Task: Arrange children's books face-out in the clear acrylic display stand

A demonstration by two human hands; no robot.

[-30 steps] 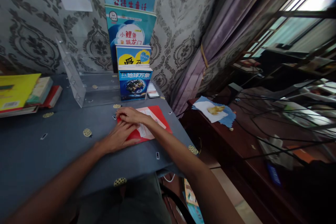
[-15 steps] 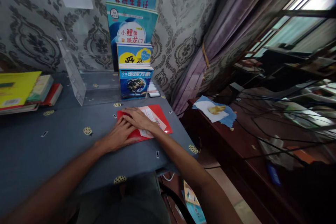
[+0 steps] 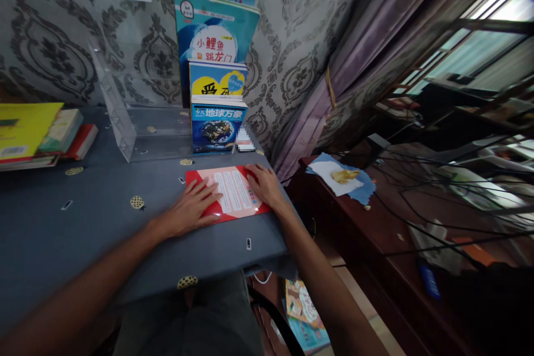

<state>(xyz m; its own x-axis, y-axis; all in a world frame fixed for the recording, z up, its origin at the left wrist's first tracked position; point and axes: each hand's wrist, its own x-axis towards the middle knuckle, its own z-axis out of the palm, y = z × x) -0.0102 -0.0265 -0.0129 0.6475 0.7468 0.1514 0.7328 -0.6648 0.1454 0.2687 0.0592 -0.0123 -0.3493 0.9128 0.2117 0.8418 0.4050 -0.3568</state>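
Note:
A red and pink book [image 3: 236,192] lies flat on the grey patterned tabletop [image 3: 167,261], its printed text facing up. My left hand [image 3: 192,208] rests on its left side with the fingers spread. On the right end of the book lies my right hand [image 3: 266,186], fingers stretched out over the edge. Just behind the book, a blue book with a globe picture [image 3: 214,130] stands upright in front of several taller books, at the right end of a clear acrylic stand [image 3: 161,147].
Several books [image 3: 29,130] are stacked at the left. To the right, a dark red table [image 3: 354,219] holds a blue cloth [image 3: 362,189], cables and a plastic bag. Books [image 3: 302,306] lie on the floor below, and a purple curtain [image 3: 350,67] hangs behind.
My right hand has slid right across the book, away from my left hand, uncovering its middle. My left hand stays on the left side. The view has shifted slightly.

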